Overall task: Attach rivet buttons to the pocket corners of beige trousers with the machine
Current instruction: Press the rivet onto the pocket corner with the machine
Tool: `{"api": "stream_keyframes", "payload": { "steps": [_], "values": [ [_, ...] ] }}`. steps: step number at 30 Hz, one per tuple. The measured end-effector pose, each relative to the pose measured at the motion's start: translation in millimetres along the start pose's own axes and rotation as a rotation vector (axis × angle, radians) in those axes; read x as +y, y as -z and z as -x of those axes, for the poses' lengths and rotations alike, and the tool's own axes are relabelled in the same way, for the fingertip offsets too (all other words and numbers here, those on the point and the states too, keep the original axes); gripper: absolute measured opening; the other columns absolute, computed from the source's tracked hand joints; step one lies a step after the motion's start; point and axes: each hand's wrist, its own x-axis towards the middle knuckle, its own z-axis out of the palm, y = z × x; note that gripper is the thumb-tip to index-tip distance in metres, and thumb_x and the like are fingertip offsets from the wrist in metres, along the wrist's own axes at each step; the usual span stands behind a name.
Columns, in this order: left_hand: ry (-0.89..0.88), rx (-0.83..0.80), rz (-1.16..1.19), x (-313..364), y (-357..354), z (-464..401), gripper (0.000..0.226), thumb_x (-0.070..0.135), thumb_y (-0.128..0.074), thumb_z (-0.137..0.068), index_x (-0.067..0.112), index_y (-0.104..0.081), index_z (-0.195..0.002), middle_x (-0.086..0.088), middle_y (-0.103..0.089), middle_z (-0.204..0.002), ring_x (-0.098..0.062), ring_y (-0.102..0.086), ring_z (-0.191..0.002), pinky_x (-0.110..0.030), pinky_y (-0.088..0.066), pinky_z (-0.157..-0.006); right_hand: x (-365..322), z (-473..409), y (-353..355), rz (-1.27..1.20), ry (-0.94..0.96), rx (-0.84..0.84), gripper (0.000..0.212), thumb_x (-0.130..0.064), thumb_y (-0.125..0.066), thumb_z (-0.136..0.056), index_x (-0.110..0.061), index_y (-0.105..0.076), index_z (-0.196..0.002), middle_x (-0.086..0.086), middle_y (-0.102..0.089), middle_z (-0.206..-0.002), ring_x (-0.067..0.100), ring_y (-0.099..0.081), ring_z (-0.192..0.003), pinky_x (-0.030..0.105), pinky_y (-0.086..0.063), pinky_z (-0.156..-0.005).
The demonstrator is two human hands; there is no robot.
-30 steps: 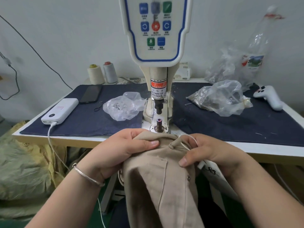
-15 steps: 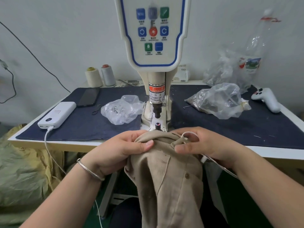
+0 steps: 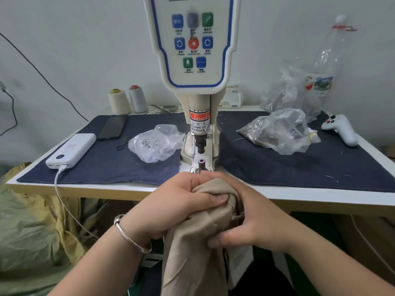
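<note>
The beige trousers [image 3: 192, 248] hang bunched in front of the table edge, held up just before the rivet machine [image 3: 195, 60]. My left hand [image 3: 171, 201] grips the top fold from the left, thumb pressed into the cloth. From the right, my right hand [image 3: 245, 218] grips the same bundle, its fingers curled under the fabric. The machine's lower die [image 3: 201, 162] with a small lit ring sits right behind my fingers, below the punch [image 3: 200, 144]. A clear bag of metal rivets [image 3: 155, 144] lies left of the machine.
A dark blue cloth [image 3: 106, 163] covers the table. On it lie a white power bank [image 3: 71, 150] with cable, a phone [image 3: 112, 127], a larger plastic bag [image 3: 280, 131] and a white controller [image 3: 339, 129]. Two thread cones [image 3: 127, 101] stand at the back.
Both hands have closed together and bunched the trousers' top; the pocket and its button, visible earlier, are now folded out of sight. The view has moved closer to the machine.
</note>
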Motion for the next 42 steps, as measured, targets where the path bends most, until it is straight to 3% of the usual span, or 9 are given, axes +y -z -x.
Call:
{"api": "stream_keyframes", "payload": {
  "steps": [5,8,11,14,20,25,34,38,42],
  "values": [
    [-0.028,0.163,0.045,-6,-2,3,0.020,0.021,-0.076,-0.075,0.005,-0.075,-0.087,-0.019,-0.071,-0.084,-0.024,-0.065,-0.078,-0.033,-0.051,-0.071,0,2,17,-0.149,-0.293,-0.285,0.038,0.000,-0.081,-0.065,-0.008,-0.071,-0.100,0.013,-0.074,-0.104,0.025,-0.070,-0.094,0.038,-0.057,-0.086],
    [0.021,0.158,0.145,-10,3,6,0.022,0.020,-0.075,-0.077,0.003,-0.076,-0.090,-0.016,-0.072,-0.086,-0.023,-0.067,-0.079,-0.029,-0.053,-0.071,6,-2,36,-0.123,-0.367,-0.314,0.037,-0.007,-0.085,-0.056,0.006,-0.067,-0.086,0.022,-0.068,-0.085,0.026,-0.065,-0.075,0.036,-0.055,-0.073],
    [0.081,0.161,0.213,-10,12,8,0.019,0.023,-0.074,-0.076,0.008,-0.078,-0.088,-0.013,-0.073,-0.085,-0.017,-0.068,-0.073,-0.023,-0.054,-0.065,5,-5,45,-0.298,-0.315,-0.311,0.013,0.000,-0.076,-0.063,-0.008,-0.073,-0.073,0.007,-0.067,-0.073,0.011,-0.064,-0.064,0.021,-0.052,-0.064],
    [0.093,0.073,0.228,-12,20,12,0.018,0.022,-0.071,-0.081,0.010,-0.078,-0.093,-0.011,-0.073,-0.088,-0.015,-0.067,-0.074,-0.021,-0.054,-0.065,11,-4,51,-0.493,-0.251,-0.259,0.033,0.006,-0.063,-0.072,-0.019,-0.078,-0.086,-0.002,-0.074,-0.085,0.011,-0.068,-0.078,0.021,-0.052,-0.069],
    [0.000,-0.037,0.217,-10,31,18,0.043,0.021,-0.068,-0.088,0.024,-0.060,-0.130,-0.019,-0.067,-0.124,-0.029,-0.067,-0.104,-0.031,-0.056,-0.085,23,-7,56,-0.608,-0.263,-0.118,0.025,-0.003,-0.066,-0.073,-0.006,-0.073,-0.096,0.014,-0.067,-0.101,0.024,-0.064,-0.090,0.029,-0.054,-0.081],
    [-0.011,-0.009,0.135,-12,34,19,0.024,0.024,-0.072,-0.089,0.019,-0.067,-0.112,-0.021,-0.068,-0.113,-0.026,-0.062,-0.091,-0.024,-0.054,-0.075,8,-6,59,-0.622,-0.215,-0.097,0.048,-0.008,-0.063,-0.083,-0.025,-0.063,-0.128,0.023,-0.066,-0.119,0.033,-0.065,-0.110,0.032,-0.055,-0.090],
    [-0.006,0.086,-0.085,-9,33,18,0.022,0.028,-0.060,-0.093,0.025,-0.067,-0.114,-0.014,-0.070,-0.093,-0.020,-0.057,-0.075,-0.022,-0.048,-0.066,-8,-6,47,-0.438,-0.242,0.024,0.029,-0.024,-0.056,-0.089,-0.022,-0.074,-0.112,0.011,-0.075,-0.098,0.018,-0.070,-0.101,0.013,-0.052,-0.072],
    [0.023,0.106,-0.186,-8,30,18,0.022,0.029,-0.058,-0.090,0.020,-0.075,-0.099,-0.011,-0.075,-0.102,-0.021,-0.060,-0.088,-0.037,-0.042,-0.084,-10,-5,46,-0.514,-0.198,0.037,0.032,-0.023,-0.061,-0.079,-0.026,-0.076,-0.107,0.009,-0.076,-0.096,0.013,-0.072,-0.093,0.012,-0.052,-0.070],
    [0.025,0.035,-0.337,2,30,21,0.043,0.057,-0.071,-0.077,0.023,-0.074,-0.104,-0.005,-0.074,-0.093,-0.009,-0.064,-0.084,-0.029,-0.046,-0.083,-8,-5,50,-0.527,-0.218,-0.026,0.028,-0.013,-0.073,-0.068,-0.015,-0.078,-0.095,0.010,-0.074,-0.092,0.015,-0.071,-0.082,0.019,-0.054,-0.069]
  ]
}}
